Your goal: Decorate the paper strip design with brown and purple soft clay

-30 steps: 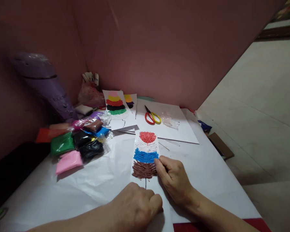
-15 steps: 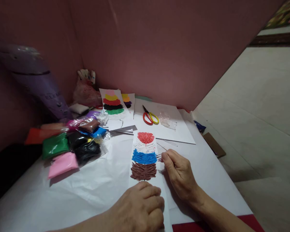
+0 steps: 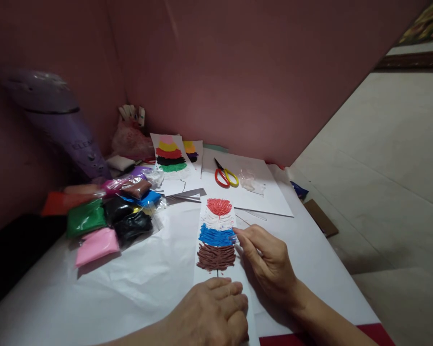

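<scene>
A narrow white paper card (image 3: 202, 274) lies in front of me, bearing textured clay bands: red (image 3: 219, 206) on top, then white, blue (image 3: 215, 236) and brown (image 3: 215, 257). A short dark line runs down below the brown band. My left hand (image 3: 211, 310) rests on the card's lower part, its fingers bent and close together, holding it against the table. At the right end of the blue band, my right hand (image 3: 269, 257) pinches a thin tool (image 3: 242, 219); its slim shaft sticks out behind the fingers. The fingers hide its working tip.
Left lie several clay packets, including green (image 3: 86, 217), pink (image 3: 97, 246) and black (image 3: 133, 226). Behind are a finished-looking striped card (image 3: 170, 161), a ruler (image 3: 185, 196), and scissors (image 3: 223, 174) on a white board (image 3: 270, 199). A purple cylinder (image 3: 70, 125) leans far left.
My right hand has shifted slightly left, onto the blue band's right end; the tool's prongs, visible before, are now covered by the fingers. My left hand sits slightly lower, baring more of the dark line.
</scene>
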Motion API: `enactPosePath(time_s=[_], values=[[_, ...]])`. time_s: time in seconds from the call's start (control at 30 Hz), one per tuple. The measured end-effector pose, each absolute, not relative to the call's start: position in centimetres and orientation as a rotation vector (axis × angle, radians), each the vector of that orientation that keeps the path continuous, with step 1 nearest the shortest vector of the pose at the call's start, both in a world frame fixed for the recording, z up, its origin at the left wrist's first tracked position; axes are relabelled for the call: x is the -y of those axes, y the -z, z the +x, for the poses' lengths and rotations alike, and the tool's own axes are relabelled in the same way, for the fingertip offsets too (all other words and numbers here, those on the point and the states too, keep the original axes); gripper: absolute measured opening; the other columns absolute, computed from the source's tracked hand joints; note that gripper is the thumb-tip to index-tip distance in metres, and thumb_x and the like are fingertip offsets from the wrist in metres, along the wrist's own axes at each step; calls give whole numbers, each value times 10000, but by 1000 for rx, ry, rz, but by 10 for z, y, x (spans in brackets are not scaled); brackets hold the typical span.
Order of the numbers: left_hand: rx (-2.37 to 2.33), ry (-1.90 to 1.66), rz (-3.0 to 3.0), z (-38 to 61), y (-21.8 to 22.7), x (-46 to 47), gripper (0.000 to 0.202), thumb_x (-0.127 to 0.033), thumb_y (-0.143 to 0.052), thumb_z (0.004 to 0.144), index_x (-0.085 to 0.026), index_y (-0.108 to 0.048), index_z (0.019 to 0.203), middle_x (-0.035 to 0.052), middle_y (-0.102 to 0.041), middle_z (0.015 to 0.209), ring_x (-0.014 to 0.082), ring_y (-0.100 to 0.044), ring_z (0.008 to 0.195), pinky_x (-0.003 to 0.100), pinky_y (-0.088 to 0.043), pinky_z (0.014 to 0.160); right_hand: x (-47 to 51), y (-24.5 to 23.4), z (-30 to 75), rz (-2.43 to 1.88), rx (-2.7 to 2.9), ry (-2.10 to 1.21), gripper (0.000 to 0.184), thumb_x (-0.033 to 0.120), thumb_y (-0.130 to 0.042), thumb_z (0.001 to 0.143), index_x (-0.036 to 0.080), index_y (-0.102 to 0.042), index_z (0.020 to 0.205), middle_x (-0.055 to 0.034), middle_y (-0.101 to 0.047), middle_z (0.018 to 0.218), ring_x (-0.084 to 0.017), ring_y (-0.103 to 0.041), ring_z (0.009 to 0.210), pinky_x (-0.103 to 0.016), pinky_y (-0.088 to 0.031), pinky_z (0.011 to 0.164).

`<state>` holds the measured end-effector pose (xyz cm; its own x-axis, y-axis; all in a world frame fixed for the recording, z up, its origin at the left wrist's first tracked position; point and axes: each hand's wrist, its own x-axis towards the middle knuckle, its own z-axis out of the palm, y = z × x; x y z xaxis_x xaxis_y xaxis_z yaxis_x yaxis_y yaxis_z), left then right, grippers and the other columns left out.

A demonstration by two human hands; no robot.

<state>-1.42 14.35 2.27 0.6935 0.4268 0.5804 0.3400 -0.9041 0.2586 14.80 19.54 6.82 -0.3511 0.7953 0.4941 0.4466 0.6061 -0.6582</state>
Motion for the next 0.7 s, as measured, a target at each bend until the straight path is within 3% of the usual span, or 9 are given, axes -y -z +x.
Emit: enactPosePath(time_s=[0.1,0.43,0.7], values=[[-642,-1009,2779,-14,-23,-143,223,-141,-473,920,-154,-587,729,62,-698,760,175,-671,818,309,-550,776,-194,-64,145,-978,1951,-551,177,174,-515,922,156,-690,944,-48,-655,756,-158,-609,682,-295,-505,629],[-630,-968,2883,-14,-19,-143,241,-142,-438,935,-141,-578,739,75,-700,801,178,-667,880,326,-541,831,-193,-54,136,-1204,1908,-544,178,203,-553,894,186,-598,722,-9,-583,672,-141,-541,604,-268,-464,564],[-640,-999,2880,-13,-16,-142,261,-144,-420,940,-141,-588,741,71,-699,797,179,-666,883,338,-536,852,-192,-48,135,-1219,1869,-549,88,191,-549,899,192,-604,829,-14,-630,738,-152,-595,655,-282,-476,614]])
